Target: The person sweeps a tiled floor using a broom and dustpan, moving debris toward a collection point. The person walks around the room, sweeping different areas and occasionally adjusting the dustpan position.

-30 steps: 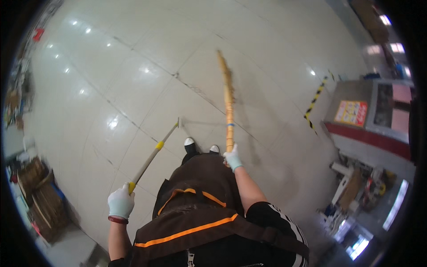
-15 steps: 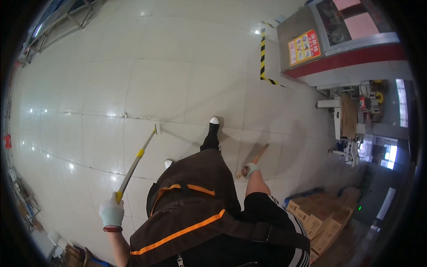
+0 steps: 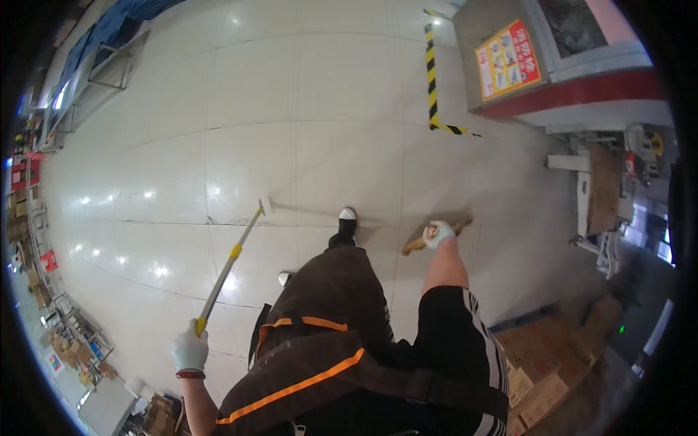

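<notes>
Glossy white floor tiles spread below us. Our gloved left hand is clamped around 1 yellow-banded metal pole, slanting floorward. Our gloved right hand grips a blurred wooden handle crossing its fingers.

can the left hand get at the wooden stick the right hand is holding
Probably not as things stand: the left hand grips the yellow-banded pole out to the left, while the wooden stick sits across the body in the right hand.
</notes>
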The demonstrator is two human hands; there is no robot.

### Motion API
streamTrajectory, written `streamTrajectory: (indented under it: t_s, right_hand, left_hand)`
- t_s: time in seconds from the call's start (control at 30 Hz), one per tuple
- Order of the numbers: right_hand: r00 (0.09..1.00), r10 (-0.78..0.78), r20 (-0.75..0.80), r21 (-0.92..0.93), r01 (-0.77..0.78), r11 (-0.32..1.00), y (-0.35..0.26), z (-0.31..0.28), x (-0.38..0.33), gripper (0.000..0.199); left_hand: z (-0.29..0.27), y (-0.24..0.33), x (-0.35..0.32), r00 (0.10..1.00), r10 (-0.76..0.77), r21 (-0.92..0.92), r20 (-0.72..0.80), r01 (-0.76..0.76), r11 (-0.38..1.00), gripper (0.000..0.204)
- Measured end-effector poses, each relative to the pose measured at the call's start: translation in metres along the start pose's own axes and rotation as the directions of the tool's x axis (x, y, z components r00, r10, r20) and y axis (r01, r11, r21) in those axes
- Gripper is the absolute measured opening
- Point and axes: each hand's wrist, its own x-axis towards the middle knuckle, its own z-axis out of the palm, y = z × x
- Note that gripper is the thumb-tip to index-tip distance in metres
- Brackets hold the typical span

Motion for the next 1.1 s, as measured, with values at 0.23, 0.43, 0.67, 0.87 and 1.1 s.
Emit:
streamTrajectory:
  t_s: [0.23, 0.43, 0.67, 0.87, 1.1]
  right_hand:
    - [0.984, 0.040, 0.175, -0.660, 0.087, 0.746, -0.021, 0.228, 0.020, 0.020]
    - [0.903, -0.124, 0.411, -0.894, 0.373, -0.246, 0.065, 0.370, -0.019, 0.009]
    - [0.880, -0.145, 0.452, -0.818, 0.345, -0.460, 0.338, 0.420, -0.023, 0.035]
    - [0.913, 0.248, 0.324, -0.728, 0.408, -0.551, 0.647, 0.336, -0.073, 0.019]
    - [0.706, 0.680, 0.196, -0.662, 0.607, -0.439, 0.680, 0.334, -0.185, 0.023]
  left_hand:
    - [-0.016, 0.034, -0.011, 0.996, -0.093, -0.025, 0.015, 0.093, 0.995, 0.038]
    - [0.010, 0.034, -0.027, 0.974, -0.225, -0.137, 0.038, 0.228, 0.964, 0.036]
    - [0.028, -0.004, -0.036, 0.938, -0.333, -0.248, 0.099, 0.347, 0.904, 0.037]
    - [0.061, -0.051, -0.050, 0.902, -0.401, -0.309, 0.160, 0.432, 0.847, 0.038]
    - [0.071, -0.101, -0.042, 0.879, -0.427, -0.414, 0.214, 0.477, 0.775, 0.034]
